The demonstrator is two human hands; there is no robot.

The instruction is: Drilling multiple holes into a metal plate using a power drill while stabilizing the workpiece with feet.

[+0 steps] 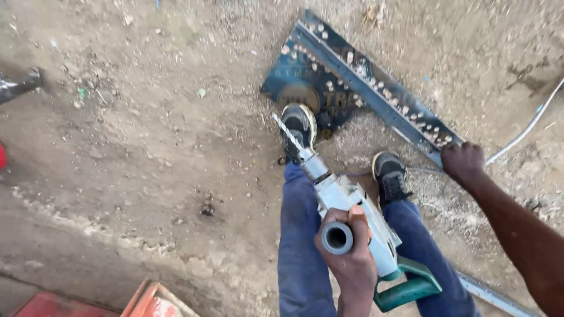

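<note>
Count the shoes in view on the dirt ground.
2. One black shoe with a pale trim is planted on the dark blue metal plate, beside the drill bit. The other black laced shoe stands on the dirt beside the riveted metal bar.

- There is one view only, from a camera worn on the head of the person; no second view shares the scene.
- The camera looks steeply down, almost along the person's own legs, to the dirt ground [147,152].
- It is near: the left hand [349,258] on the drill [352,205] fills the lower middle, at about 6 o'clock.
- The right hand [464,164] reaches out at about 3 o'clock, a little further from the lens.
- The dark metal sheet [329,76] lies at 12 to 1 o'clock, the farthest part in view.
- The two shoes [299,126] stand near the centre, so the view faces forward past the feet.
</note>
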